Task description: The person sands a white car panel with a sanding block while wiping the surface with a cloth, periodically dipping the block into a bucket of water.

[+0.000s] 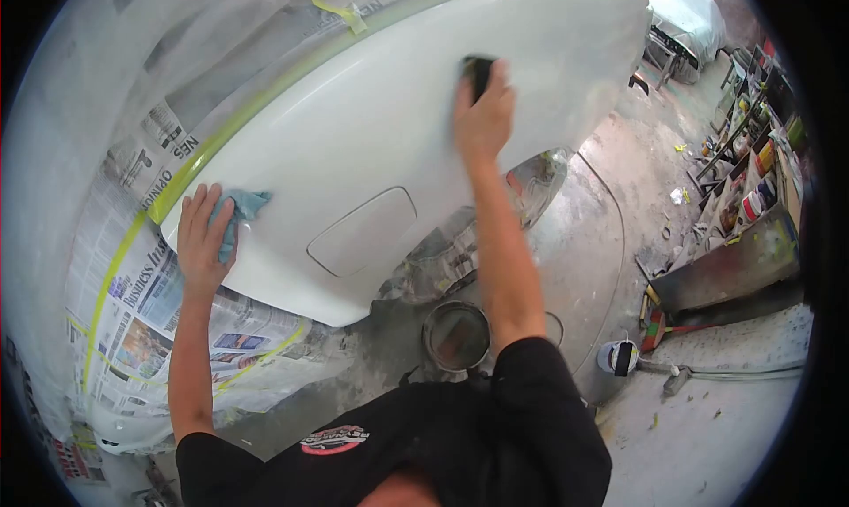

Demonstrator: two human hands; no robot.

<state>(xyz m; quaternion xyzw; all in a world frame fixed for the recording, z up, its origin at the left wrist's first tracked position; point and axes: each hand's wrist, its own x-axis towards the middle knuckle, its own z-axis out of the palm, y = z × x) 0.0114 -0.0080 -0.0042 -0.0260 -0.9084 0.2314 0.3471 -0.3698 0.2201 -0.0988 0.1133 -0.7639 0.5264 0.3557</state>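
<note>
A white car body panel [354, 144] with a rounded rectangular fuel-flap outline [363, 231] curves across the view. My right hand [486, 122] grips a black block [479, 72], which looks like a sanding block, against the panel's upper middle. Its underside is hidden. At the panel's lower left end, my left hand [203, 228] presses a crumpled blue cloth [252, 203] under the thumb and fingers.
Newspaper [146, 281] and yellow-green masking tape [221, 140] border the panel. Below stands a dark round bucket [455, 337] near the wheel arch. To the right are a hose [622, 224], a white container [612, 358] and a cluttered shelf [752, 197].
</note>
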